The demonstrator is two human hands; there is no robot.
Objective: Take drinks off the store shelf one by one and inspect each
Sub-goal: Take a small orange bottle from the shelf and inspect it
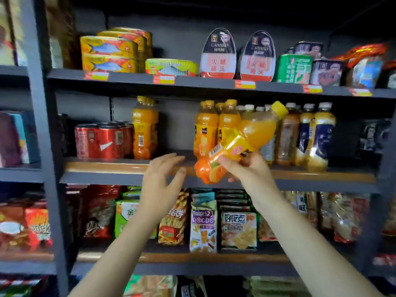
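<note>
My left hand is nearest, spread and holding nothing, just left of the orange juice bottle. My right hand grips its lower half at frame centre, before the drinks shelf. The bottle leans, cap toward upper right, bottom toward my left hand

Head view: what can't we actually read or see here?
- Label text on the tilted orange bottle: motion-blurred, and the right hand covers part of its lower body.
- Price tags on the shelf edge: too small and blurred to read.
- Cans behind the front row: hidden by those in front.
- Left hand: blurred, but it holds nothing.
- Bottom shelf goods: cut off by the frame edge.
</note>
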